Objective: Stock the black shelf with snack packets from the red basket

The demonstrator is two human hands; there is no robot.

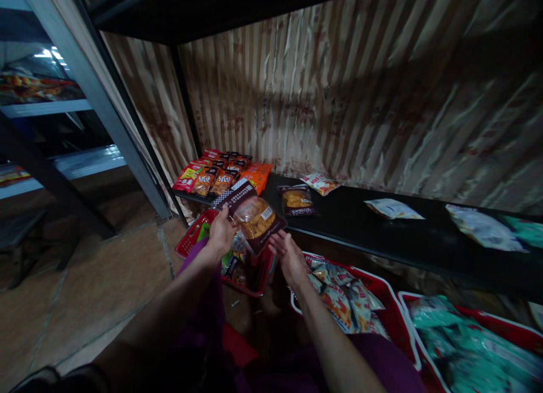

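Between my hands is a brown snack bag (253, 216) with a clear window, golden-brown food inside and a white barcode label. It is tilted above a red basket. My left hand (221, 233) grips its left edge, with the thumb on the front. The fingers of my right hand (290, 258) are at its lower right edge, closed against it; their tips are partly hidden. A similar brown snack bag (297, 201) lies on the black shelf (343, 219) just beyond. Left of it, several red, orange and black snack packets (220, 175) lie in rows.
Below the shelf stand a red basket (183, 247) of mixed packets, a red-and-white basket (394, 302) of pale packets, and another basket (407, 297) of teal packets. White bags (392, 208) lie along the shelf. A metal post (123, 116) rises at left, near a low stool (21, 232).
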